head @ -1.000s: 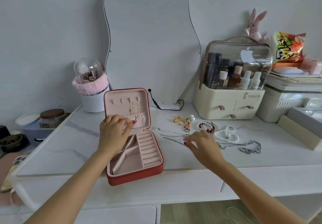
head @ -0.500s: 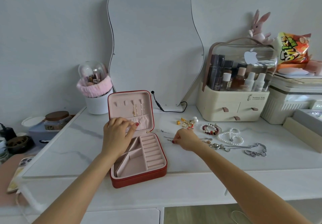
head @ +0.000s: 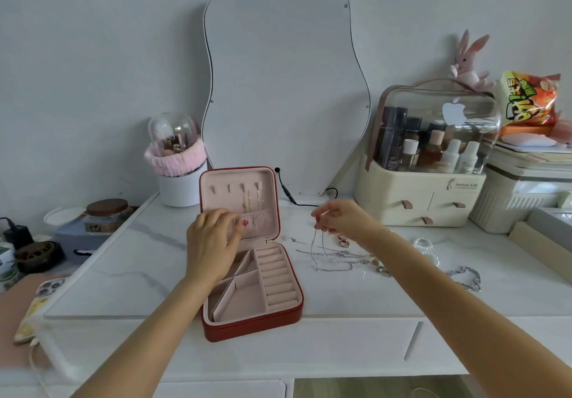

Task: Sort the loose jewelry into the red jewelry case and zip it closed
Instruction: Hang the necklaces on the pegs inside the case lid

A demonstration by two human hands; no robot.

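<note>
Head cam: L hand on open case lid, R hand pinching chain.

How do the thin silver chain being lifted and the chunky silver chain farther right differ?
The thin silver chain is fine and thread-like; the chunky silver chain has thick, heavy links. The thin one is pinched by the right hand and hangs from it, its lower end trailing on the tabletop; the chunky one lies flat and untouched. The thin one is nearer the red jewelry case. Both are silver and outside the case.

Red jewelry case lies open; thin silver chain dangles beside it.
</note>
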